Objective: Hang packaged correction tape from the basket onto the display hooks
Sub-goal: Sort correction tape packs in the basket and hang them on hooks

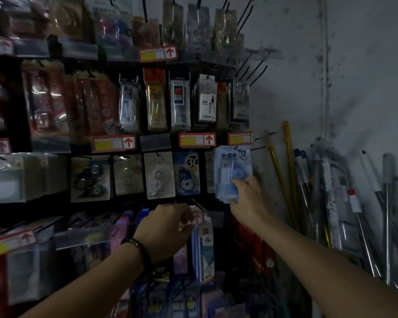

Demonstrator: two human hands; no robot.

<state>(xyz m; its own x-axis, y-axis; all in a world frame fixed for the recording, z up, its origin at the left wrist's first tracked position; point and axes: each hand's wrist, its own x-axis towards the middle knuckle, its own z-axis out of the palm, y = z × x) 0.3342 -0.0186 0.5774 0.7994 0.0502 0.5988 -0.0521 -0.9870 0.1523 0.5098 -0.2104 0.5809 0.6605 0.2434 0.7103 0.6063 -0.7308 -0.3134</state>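
Holding correction tape packs (232, 166) (pale blue) is the right hand (246, 198).

Left hand (168, 228) fingertips blurred (grip unclear); price labels (197, 140) unreadable.

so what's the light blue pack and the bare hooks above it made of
The light blue pack, gripped by the right hand: likely printed card under a clear plastic blister, glossy, contents showing through. The bare hooks: thin dark wire, probably coated metal; dim light leaves the finish open.
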